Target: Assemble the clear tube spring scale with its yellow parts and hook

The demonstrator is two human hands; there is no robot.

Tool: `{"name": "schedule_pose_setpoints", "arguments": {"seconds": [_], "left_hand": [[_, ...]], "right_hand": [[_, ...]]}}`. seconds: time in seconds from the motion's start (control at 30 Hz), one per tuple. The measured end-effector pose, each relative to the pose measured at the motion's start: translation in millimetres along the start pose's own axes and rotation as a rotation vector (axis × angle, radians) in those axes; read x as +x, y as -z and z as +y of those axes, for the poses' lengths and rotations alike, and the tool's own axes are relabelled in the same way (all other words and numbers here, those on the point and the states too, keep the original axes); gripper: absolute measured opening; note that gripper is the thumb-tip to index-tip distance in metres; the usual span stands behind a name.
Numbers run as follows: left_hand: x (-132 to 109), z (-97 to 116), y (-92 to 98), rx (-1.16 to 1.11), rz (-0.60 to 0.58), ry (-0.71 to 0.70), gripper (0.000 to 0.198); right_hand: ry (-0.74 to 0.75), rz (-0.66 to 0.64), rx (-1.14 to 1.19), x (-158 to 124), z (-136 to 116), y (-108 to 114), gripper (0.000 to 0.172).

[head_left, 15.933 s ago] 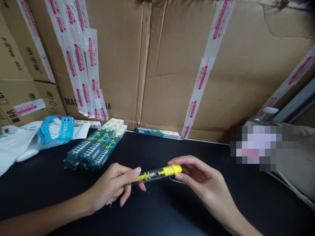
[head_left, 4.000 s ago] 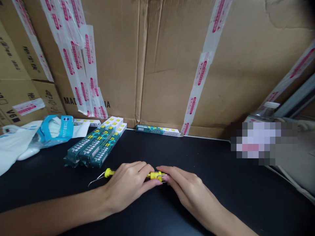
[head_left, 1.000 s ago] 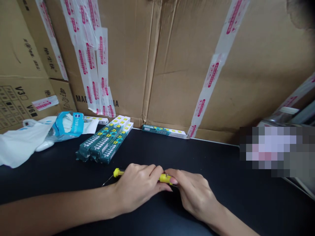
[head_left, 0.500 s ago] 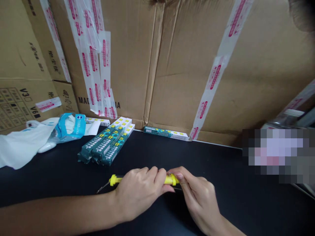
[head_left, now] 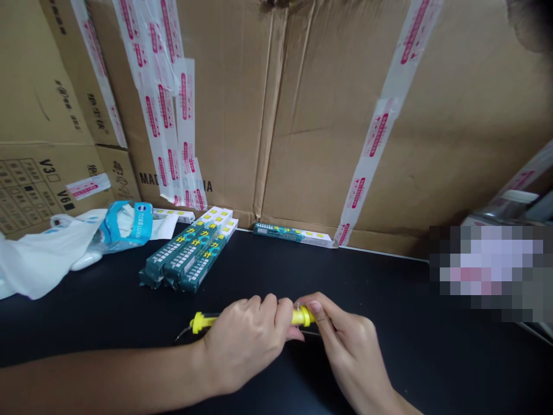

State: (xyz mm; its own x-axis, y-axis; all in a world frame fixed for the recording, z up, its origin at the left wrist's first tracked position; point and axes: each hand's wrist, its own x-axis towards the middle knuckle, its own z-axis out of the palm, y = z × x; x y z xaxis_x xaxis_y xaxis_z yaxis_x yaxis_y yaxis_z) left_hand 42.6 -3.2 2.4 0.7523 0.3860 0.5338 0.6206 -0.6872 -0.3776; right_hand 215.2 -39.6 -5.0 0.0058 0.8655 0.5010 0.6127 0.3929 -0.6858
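A yellow tubular spring scale (head_left: 201,323) lies level across my two hands above the black tabletop, with a thin metal hook (head_left: 183,332) sticking out of its left end. My left hand (head_left: 253,340) is wrapped round its middle and hides most of the body. At the yellow right end cap, my right hand (head_left: 349,346) is closed, with thumb and fingers pinching there. A small metal pin shows upright between the hands, and a thin rod or wire shows under the right end. What lies inside the right fingers is partly hidden.
Several green-and-white boxes (head_left: 190,251) lie stacked at the back left, with another box (head_left: 294,233) against the cardboard wall (head_left: 337,115). A white-and-blue plastic packet (head_left: 125,225) is at far left. A blurred patch covers things at right.
Both hands keep their grip on the spring scale. The metal pin near its right end shows more clearly now, and the hook end has shifted slightly. The view has moved a little.
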Motion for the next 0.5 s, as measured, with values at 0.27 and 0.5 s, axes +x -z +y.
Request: {"name": "schedule_pose_setpoints", "arguments": {"seconds": [0.27,0.5], "left_hand": [[0.0,0.6,-2.5,-0.033,-0.039,0.01,0.038],[3.4,-3.3,-7.5,-0.067,-0.08,0.035,0.053]], "right_hand": [[0.052,-0.175,0.021,5.6,8.1,8.3,0.037],[-0.069,-0.314,0.083,12.0,13.8,10.8,0.035]]}}
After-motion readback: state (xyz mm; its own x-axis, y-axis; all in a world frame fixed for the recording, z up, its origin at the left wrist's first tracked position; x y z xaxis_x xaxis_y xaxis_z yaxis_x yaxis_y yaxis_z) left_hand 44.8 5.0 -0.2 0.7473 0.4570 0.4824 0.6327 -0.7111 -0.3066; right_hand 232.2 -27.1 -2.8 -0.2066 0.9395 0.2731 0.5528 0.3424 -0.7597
